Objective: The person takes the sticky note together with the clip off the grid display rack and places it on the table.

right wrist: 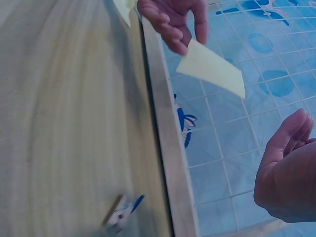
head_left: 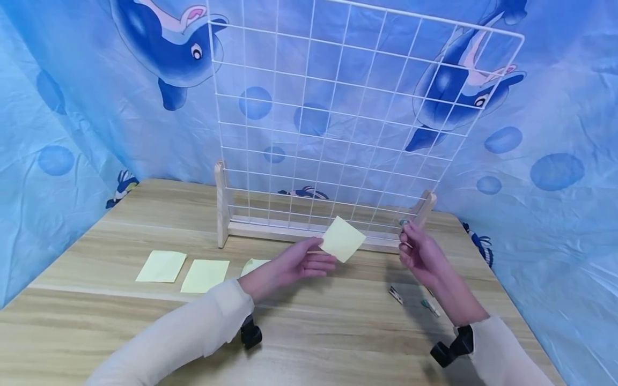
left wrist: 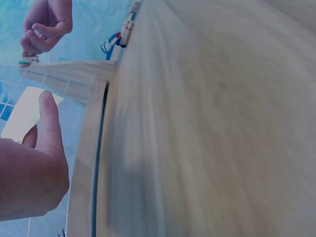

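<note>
My left hand (head_left: 301, 261) pinches a pale yellow sticky note (head_left: 343, 239) by one corner, in front of the lower part of a white wire grid (head_left: 338, 123). The note hangs tilted, one corner up, as the right wrist view also shows the note (right wrist: 212, 69). At the grid's right foot, my right hand (head_left: 421, 252) holds a small clothespin (left wrist: 29, 59) between thumb and fingers. Only its green end shows in the head view. Below that hand, clothespins (head_left: 396, 295) lie on the table, one of them with a green decoration (head_left: 430, 307).
Two yellow sticky notes, the left one (head_left: 161, 266) and the middle one (head_left: 205, 276), lie at the left of the wooden table (head_left: 318, 343). A third note (head_left: 253, 265) is partly behind my left forearm. Wooden feet (head_left: 221, 206) support the grid before a blue dolphin curtain (head_left: 531, 107).
</note>
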`<state>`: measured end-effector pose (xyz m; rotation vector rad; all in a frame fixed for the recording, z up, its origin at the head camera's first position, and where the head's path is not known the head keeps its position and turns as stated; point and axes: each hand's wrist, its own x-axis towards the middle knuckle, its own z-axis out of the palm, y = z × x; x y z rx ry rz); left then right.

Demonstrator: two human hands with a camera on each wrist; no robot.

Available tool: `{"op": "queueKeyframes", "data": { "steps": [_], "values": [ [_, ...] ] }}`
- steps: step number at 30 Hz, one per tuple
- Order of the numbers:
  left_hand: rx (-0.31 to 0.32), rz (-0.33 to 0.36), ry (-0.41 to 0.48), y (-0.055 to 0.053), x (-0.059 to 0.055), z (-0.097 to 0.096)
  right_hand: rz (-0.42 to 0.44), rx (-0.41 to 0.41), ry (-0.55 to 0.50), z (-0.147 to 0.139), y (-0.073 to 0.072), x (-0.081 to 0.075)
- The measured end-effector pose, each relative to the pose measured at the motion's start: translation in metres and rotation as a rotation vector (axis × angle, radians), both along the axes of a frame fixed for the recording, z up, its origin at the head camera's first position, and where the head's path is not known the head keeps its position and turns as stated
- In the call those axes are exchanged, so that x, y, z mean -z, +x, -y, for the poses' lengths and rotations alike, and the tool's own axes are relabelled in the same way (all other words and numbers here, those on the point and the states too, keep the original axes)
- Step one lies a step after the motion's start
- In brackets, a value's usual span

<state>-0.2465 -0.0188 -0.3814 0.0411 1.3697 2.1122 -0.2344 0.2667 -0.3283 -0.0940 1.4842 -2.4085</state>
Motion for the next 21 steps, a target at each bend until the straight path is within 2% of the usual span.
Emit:
{"op": "queueKeyframes", "data": {
  "steps": [7,13,21],
  "values": [
    [0.009,-0.007,-0.091,0.005,0.004,0.019,0.019,-0.049,0.034,-0.012,0.011,0.016],
    [0.076,-0.036,-0.158,0.008,0.006,0.034,0.073,-0.046,0.03,-0.025,0.022,0.028],
    [0.117,-0.052,-0.219,0.005,0.011,0.054,0.11,-0.128,0.012,-0.048,0.032,0.036]
  ]
}}
